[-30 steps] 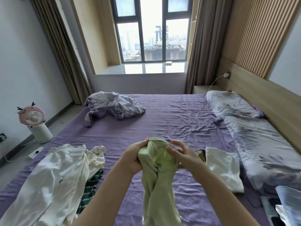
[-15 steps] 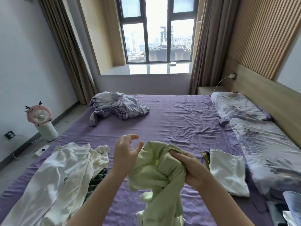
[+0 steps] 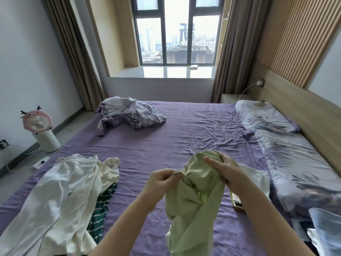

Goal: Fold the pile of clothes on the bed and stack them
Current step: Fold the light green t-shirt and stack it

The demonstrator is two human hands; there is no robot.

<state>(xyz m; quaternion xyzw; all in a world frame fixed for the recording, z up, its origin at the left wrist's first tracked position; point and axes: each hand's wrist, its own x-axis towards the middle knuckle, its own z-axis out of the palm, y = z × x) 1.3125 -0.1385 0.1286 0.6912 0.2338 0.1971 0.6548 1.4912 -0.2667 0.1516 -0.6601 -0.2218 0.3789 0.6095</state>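
Note:
A light green garment (image 3: 195,198) hangs bunched in the air above the purple bed (image 3: 184,137). My left hand (image 3: 162,180) pinches an edge of it at the left. My right hand (image 3: 225,169) grips the bunched top of it from the right. A pile of white clothes (image 3: 60,196) lies on the bed at the left, with a green striped piece (image 3: 101,206) showing under it. A folded white garment (image 3: 258,180) lies on the bed behind my right forearm, partly hidden.
A crumpled lilac sheet (image 3: 127,115) lies at the bed's far left. Pillows (image 3: 263,117) and a patterned cover (image 3: 299,167) run along the wooden headboard on the right. A pink fan (image 3: 36,122) stands on the floor at the left.
My left hand, open half a second ago, now pinches the green garment's edge. My right hand has lifted its bunched end higher and to the right. The view has shifted right.

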